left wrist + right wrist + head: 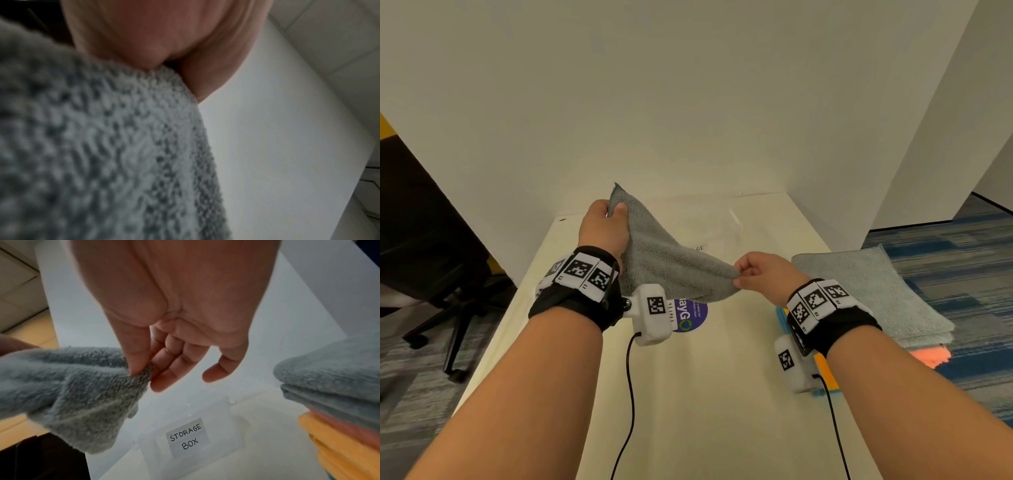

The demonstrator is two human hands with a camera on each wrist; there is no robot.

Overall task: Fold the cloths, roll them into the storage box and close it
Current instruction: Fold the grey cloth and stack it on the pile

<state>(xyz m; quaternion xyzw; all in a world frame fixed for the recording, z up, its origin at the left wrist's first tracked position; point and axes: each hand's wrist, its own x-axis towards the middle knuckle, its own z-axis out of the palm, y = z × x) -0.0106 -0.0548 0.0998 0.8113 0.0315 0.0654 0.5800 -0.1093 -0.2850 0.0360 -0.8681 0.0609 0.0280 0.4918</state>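
Both forearms reach forward over the pale table (722,394), each wrist wrapped in a black band with black-and-white markers and a small white camera unit. The left hand (604,224) is raised higher and farther forward, its back towards the head camera, thumb and curled fingers clamped on one corner of the grey cloth (664,263), whose tip sticks up above the knuckles. The right hand (765,275) sits lower and nearer, thumb pressed against the forefinger to pinch the opposite corner, while the remaining fingers hang loosely bent and hold nothing, as the right wrist view shows. The grey cloth stretches slanting between the two hands, clear of the table, its slack part drooping below the line of tension. Beneath and beyond it lies the clear storage box (188,438), labelled in handwriting, resting on the table. To the right of the right wrist a stack of folded cloths (873,291) sits at the table's edge, pale blue-grey on top with pink and orange layers under it.
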